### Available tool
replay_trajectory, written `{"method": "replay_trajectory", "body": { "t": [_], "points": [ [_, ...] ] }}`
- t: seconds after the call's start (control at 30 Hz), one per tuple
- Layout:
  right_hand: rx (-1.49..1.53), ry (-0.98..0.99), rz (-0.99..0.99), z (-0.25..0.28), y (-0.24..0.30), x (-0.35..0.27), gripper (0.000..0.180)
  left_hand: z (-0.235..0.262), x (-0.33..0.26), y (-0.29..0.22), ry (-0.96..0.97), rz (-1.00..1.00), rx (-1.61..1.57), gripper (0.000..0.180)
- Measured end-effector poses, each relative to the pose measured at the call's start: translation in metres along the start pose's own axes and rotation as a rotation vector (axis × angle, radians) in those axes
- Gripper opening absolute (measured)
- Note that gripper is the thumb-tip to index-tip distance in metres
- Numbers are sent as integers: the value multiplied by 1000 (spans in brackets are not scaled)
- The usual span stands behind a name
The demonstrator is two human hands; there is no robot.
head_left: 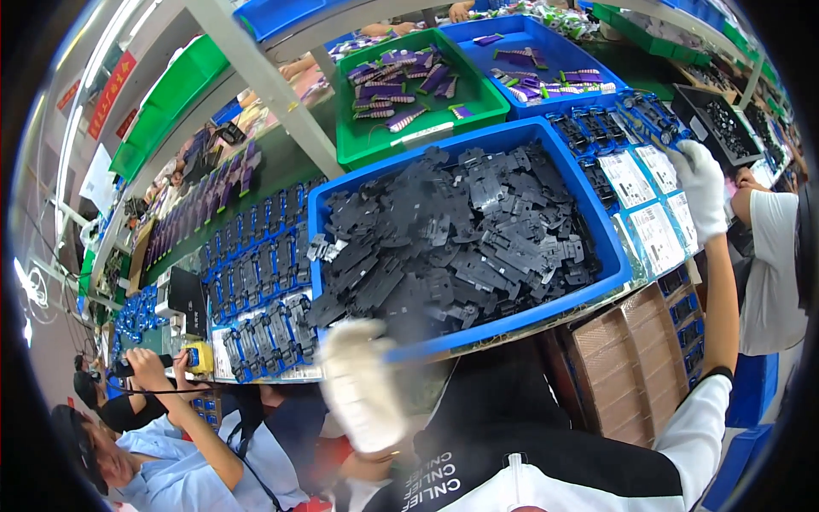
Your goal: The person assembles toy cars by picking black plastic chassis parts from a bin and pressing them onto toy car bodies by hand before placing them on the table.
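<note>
My left hand (pixel 363 388), in a white glove and smeared by motion, is over the near left edge of a large blue bin (pixel 610 247). Whether its fingers hold anything is hidden by the blur. Heaped in that bin are many flat black plastic parts (pixel 461 230). Out to the right, my right hand (pixel 705 188), also white-gloved, has its fingers closed at the near end of a blue-and-black chassis-like part (pixel 653 119). Similar blue-and-black parts (pixel 589 130) lie in rows beside it, next to white printed sheets (pixel 655 235).
Behind the bin stand a green bin (pixel 478 107) and another blue bin (pixel 614 81), both with purple parts. Rows of blue-and-black assemblies (pixel 256 290) cover the left side. A co-worker (pixel 179 452) is at lower left; brown cardboard trays (pixel 623 358) are at lower right.
</note>
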State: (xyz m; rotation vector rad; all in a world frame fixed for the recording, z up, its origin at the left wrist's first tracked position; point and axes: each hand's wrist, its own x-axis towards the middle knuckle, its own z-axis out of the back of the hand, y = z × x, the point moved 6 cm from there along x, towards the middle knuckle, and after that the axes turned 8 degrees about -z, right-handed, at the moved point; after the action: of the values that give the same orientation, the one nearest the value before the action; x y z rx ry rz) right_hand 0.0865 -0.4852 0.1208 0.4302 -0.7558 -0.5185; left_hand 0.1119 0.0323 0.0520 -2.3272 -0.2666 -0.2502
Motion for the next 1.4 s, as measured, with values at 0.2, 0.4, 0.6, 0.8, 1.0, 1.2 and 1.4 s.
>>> {"method": "replay_trajectory", "body": {
  "t": [0.2, 0.4, 0.6, 0.8, 1.0, 1.2, 1.4],
  "points": [
    [233, 408, 322, 9, 157, -123, 11, -95, -35, 95, 327, 374, -343, 78],
    [325, 863, 510, -27, 227, -173, 19, -55, -29, 77, -21, 324, -418, 47],
    [-85, 460, 342, -147, 225, -64, 49, -23, -25, 43, -156, 387, -611, 54],
    [40, 647, 227, -230, 191, -25, 46, -19, -29, 32, -192, 553, -655, 54],
    [885, 631, 25, -125, 233, -60, 36, -14, -25, 24, -97, 616, -644, 57],
    [816, 620, 460, -57, 226, -134, 21, -32, -19, 30, -3, 714, -633, 65],
    [876, 665, 685, -37, 213, -186, 24, -34, -17, 39, 106, 750, -664, 63]
  ]
}}
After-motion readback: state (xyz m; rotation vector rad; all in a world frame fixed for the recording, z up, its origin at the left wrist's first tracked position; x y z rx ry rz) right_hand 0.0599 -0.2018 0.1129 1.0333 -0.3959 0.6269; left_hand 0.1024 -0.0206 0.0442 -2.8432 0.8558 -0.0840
